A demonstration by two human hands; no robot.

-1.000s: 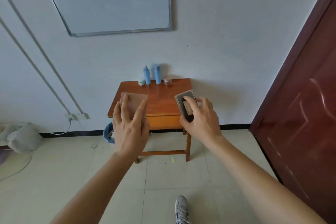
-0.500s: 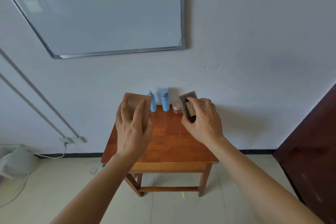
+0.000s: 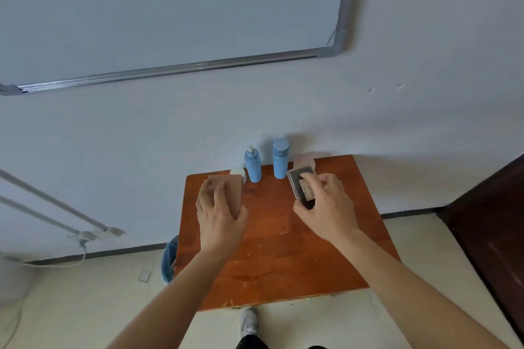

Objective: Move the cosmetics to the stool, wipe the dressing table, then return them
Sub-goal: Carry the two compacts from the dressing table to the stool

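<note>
One big aluminium-framed whiteboard (image 3: 170, 8) on pale wall, upper left. Below it, against the wall: orange-brown square wooden table (image 3: 272, 249), top scuffed toward the front edge. Dark red-brown door (image 3: 487, 235) at right. Both forearms reach over the tabletop. Left hand (image 3: 219, 218): fingers spread and curled over a flat tan square cosmetic case (image 3: 229, 184), gripping it at rear left of the top. Right hand (image 3: 329, 212): thumb and fingers pinch a dark grey rectangular compact (image 3: 297, 178) with tan label, tilted, rear right. Whether either case touches the wood: cannot tell. Upright along the back edge: blue spray bottle (image 3: 253, 166), blue capped bottle (image 3: 280, 160) near it. Small white jar (image 3: 237, 172) shows behind the tan case; small pinkish jar (image 3: 304, 162) behind the compact.
</note>
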